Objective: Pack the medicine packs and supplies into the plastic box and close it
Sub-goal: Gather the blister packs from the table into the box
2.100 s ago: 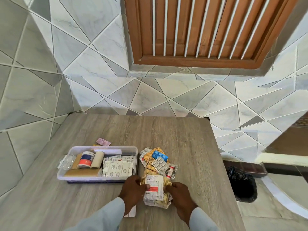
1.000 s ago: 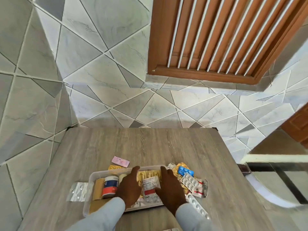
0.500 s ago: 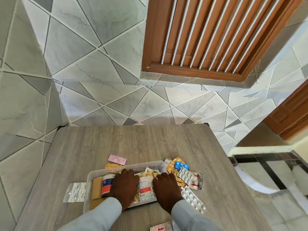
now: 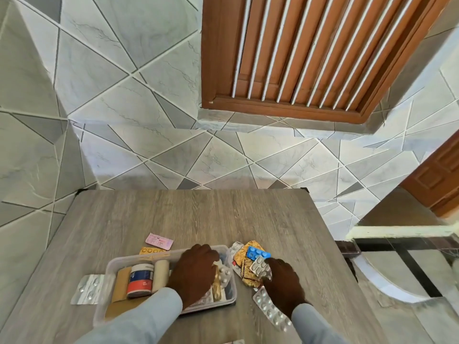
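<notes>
The clear plastic box (image 4: 108, 269) sits open on the table near me. It holds a jar with a red and blue label (image 4: 140, 279), a bandage roll (image 4: 161, 271), a tan bandage (image 4: 121, 281) and several medicine packs. My left hand (image 4: 193, 271) lies palm down on the packs in the box's right half. My right hand (image 4: 283, 281) is over the loose pile right of the box. Its fingers curl on a silver blister pack (image 4: 259, 266), beside a blue blister (image 4: 257, 253) and gold packs (image 4: 242, 256). No lid is visible.
A long silver strip (image 4: 269, 310) lies under my right wrist. Left of the box is another silver blister (image 4: 88, 289). Behind the box lie a pink pack (image 4: 159, 240) and an orange tablet strip (image 4: 152, 250). The wooden table (image 4: 198, 214) ends at a tiled wall.
Both hands carried a bundle of packs from the table into the box and pressed it down. My right hand has since left the box and moved right onto the loose pile.
</notes>
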Tool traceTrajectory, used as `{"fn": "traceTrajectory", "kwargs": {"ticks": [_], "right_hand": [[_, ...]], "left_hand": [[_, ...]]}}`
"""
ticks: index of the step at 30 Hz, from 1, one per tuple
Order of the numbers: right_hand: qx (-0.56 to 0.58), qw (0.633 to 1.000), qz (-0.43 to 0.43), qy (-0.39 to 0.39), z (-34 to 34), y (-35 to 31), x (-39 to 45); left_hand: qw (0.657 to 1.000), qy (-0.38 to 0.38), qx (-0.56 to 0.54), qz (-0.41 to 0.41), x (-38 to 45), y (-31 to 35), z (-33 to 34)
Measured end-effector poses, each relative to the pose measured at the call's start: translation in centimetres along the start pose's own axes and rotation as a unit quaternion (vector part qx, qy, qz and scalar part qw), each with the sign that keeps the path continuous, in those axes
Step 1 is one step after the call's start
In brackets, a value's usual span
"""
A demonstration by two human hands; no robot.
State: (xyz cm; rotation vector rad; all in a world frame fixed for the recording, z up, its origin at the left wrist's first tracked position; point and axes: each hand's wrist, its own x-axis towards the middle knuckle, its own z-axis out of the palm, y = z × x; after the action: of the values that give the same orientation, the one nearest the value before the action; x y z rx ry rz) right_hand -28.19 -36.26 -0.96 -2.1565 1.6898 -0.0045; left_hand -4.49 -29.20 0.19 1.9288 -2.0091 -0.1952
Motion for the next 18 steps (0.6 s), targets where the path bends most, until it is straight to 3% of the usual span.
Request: {"fn": "traceTrajectory", "kwargs": {"ticks": [4,7,12,18], "right_hand": [[0.013,0.999,-0.006,-0.037,-0.5,1.9,3.0],[0.009,0.996,-0.04,-0.077,-0.4,2.4,5.3],[-0.034,0.988,-0.098,-0.117,0.8,3.0,7.7],[0.059,0.983,-0.08,-0.152,0.9,2.8,9.4]], "left_hand": [[1.0,-0.014,-0.002,0.012,3.5,3.2,1.7],[0.995,-0.098,-0.017,-0.029,6.0,5.9,2.8],[0.98,-0.171,0.025,-0.102,8.8,7.7,6.5],[0.974,-0.176,0.011,-0.14,9.0,8.0,7.5]]}}
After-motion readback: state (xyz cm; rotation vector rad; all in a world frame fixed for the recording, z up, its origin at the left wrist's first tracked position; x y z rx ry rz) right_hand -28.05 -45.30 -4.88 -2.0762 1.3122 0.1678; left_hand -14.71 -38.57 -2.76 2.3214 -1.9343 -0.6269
